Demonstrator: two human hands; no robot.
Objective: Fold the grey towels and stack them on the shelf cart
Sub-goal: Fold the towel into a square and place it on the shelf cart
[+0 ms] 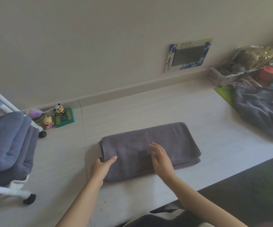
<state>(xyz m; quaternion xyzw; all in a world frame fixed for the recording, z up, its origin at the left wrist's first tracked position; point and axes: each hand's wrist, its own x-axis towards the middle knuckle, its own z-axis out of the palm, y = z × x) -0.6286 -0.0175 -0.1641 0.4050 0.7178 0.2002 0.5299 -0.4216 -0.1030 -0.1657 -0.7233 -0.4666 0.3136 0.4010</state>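
A grey towel (150, 145), folded into a long rectangle, lies on the pale floor in the middle of the view. My left hand (100, 167) grips its near left end, thumb on top and fingers tucked under the edge. My right hand (161, 158) hovers flat over the towel's middle, fingers apart, holding nothing. At the left stands the white shelf cart (16, 192) on black wheels, with folded grey-blue towels (8, 143) stacked on it. A crumpled heap of unfolded grey towels (263, 110) lies at the right.
Small toys, a panda figure (59, 109) on a green box among them, sit by the skirting board near the cart. A pink basket (222, 76) of odds and ends and a red cup (269, 73) stand at the far right. A dark mat (255, 190) covers the near right floor.
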